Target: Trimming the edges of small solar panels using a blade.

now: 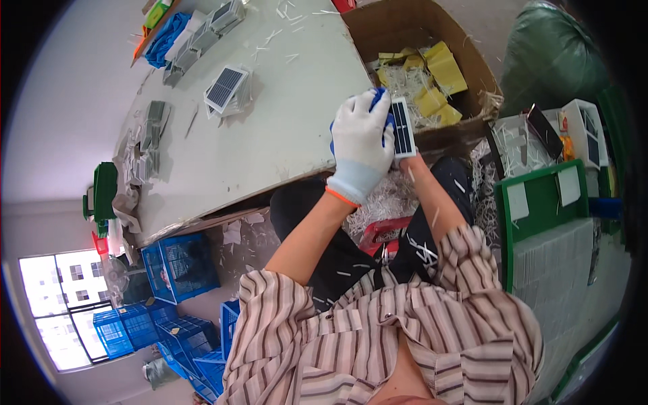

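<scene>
My left hand (361, 128) wears a white knit glove with a blue palm and an orange cuff edge. Its fingers are curled at the left edge of a small solar panel (403, 128), dark with a white frame, held above the table's right edge. Behind that panel is my bare right hand (408, 162); only its wrist end shows, and its fingers are hidden. Farther left, a stack of similar solar panels (227, 90) lies on the pale table (290, 101).
A cardboard box (391, 27) holds yellow pieces and white paper strips beyond my hands. Stacked grey pieces (152, 135) line the table's far left side. A green crate (540, 209) stands at right, a green sack (550, 61) behind it. Blue crates (179, 270) sit at lower left.
</scene>
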